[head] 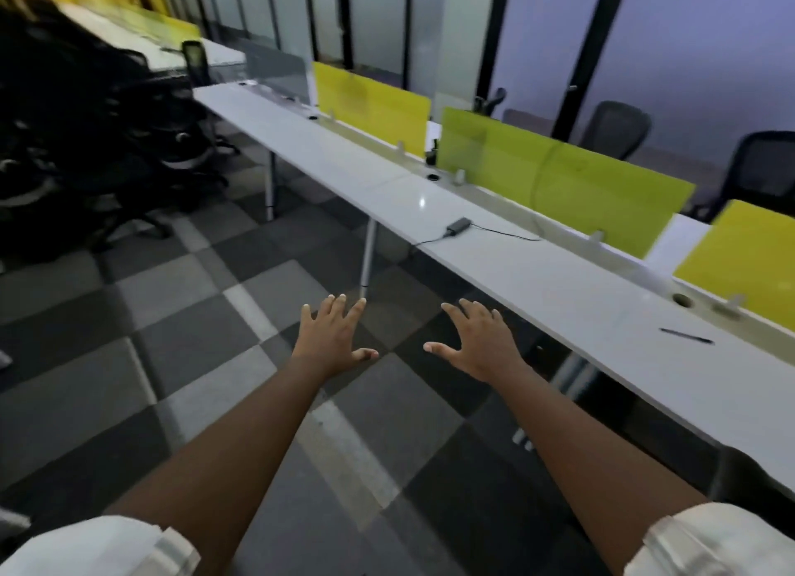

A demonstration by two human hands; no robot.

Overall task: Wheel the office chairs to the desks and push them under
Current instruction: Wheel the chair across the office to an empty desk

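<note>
Two bare hands, the left hand (331, 339) and the right hand (477, 343), reach forward with fingers spread, holding nothing above the grey checkered carpet (180, 339). The cluster of black mesh office chairs (99, 154) stands far left, well apart from them. They should roll easily on castors; the backrest top looks the best hold. At right runs the long white desk (494, 253), bearing a black power adapter (458, 227) and black pen (686, 336); its metal legs (369, 253) could catch chair bases.
</note>
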